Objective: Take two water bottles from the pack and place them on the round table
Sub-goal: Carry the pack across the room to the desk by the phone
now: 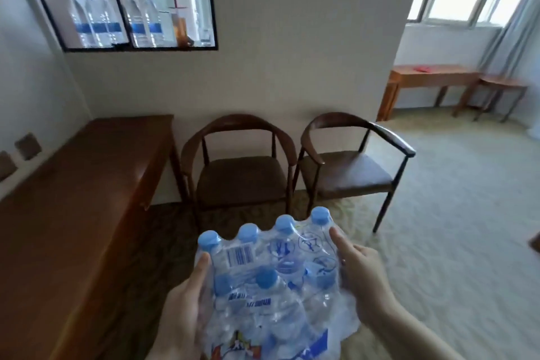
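The shrink-wrapped pack (271,280) is gripped between the left hand (187,310) and right hand (365,280), fingers curled against its sides; no bottle is yet extracted; both placements remain.

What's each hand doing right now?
Left hand: closed on the left side of the pack.
Right hand: closed on the pack's right side.

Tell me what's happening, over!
Left hand and right hand grip the pack. Still wrapped, no bottles out. Chairs ahead, floor clear.
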`<state>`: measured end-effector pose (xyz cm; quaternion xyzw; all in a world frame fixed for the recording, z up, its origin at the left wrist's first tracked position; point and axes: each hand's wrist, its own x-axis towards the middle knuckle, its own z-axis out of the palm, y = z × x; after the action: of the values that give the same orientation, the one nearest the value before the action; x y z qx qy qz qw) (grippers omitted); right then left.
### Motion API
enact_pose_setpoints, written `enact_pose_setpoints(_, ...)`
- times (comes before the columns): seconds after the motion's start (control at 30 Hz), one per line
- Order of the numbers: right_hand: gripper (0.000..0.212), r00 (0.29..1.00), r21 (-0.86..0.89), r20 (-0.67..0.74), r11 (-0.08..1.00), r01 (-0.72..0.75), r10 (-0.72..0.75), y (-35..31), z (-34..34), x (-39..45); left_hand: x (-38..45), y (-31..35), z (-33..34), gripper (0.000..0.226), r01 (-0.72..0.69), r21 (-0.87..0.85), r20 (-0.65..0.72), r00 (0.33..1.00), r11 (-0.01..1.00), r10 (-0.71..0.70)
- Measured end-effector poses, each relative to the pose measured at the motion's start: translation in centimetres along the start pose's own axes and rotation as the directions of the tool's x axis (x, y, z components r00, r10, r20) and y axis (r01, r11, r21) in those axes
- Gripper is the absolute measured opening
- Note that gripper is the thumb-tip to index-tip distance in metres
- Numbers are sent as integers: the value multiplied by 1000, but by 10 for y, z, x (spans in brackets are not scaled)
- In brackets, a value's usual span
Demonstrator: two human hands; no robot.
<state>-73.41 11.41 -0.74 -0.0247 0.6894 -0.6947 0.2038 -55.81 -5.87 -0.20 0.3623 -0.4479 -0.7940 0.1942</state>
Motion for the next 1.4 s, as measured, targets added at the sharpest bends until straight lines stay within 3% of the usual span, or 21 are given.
enact_pose_setpoints(0.17, 68, 978, -16, -207, 1000, 3, -7, -17, -79, 59, 63, -20, 99, 56, 103, 38, 164, 981, 994, -108)
enact_pose_setpoints(0.33, 63, 920, 39, -392, 999, 19, -2, -32, -134, 120, 145, -30, 187, 61, 122, 108, 342, 927, 987, -153)
enact_pose_setpoints(0.57, 68, 757, 105, -650, 994, 13, 59, -54, -207, 192, 244, -44, 333, 68, 173, 201, 581, 772, 964, -259)
enact_pose_setpoints(0.87, 53, 521, 89, -852, 995, 46, 52, -88, -349, 269, 294, -91, 535, 79, 153, 377, 707, 590, 914, -390)
enact_pose_setpoints(1.07, 54, 503, 82, -862, 997, 7, 67, -111, -447, 334, 316, -134, 650, 107, 205, 375, 719, 551, 904, -423)
enact_pose_setpoints(1.13, 53, 493, 67, -868, 998, 17, 50, -124, -468, 352, 319, -134, 679, 93, 215, 355, 729, 545, 910, -414)
enact_pose_setpoints(1.2, 51, 496, 74, -866, 997, 10, 60, -134, -493, 382, 333, -141, 710, 71, 219, 359, 692, 589, 907, -417)
enact_pose_setpoints(1.4, 52, 517, 107, -852, 994, 17, 83, -154, -544, 481, 396, -148, 804, 63, 195, 412, 666, 602, 890, -440)
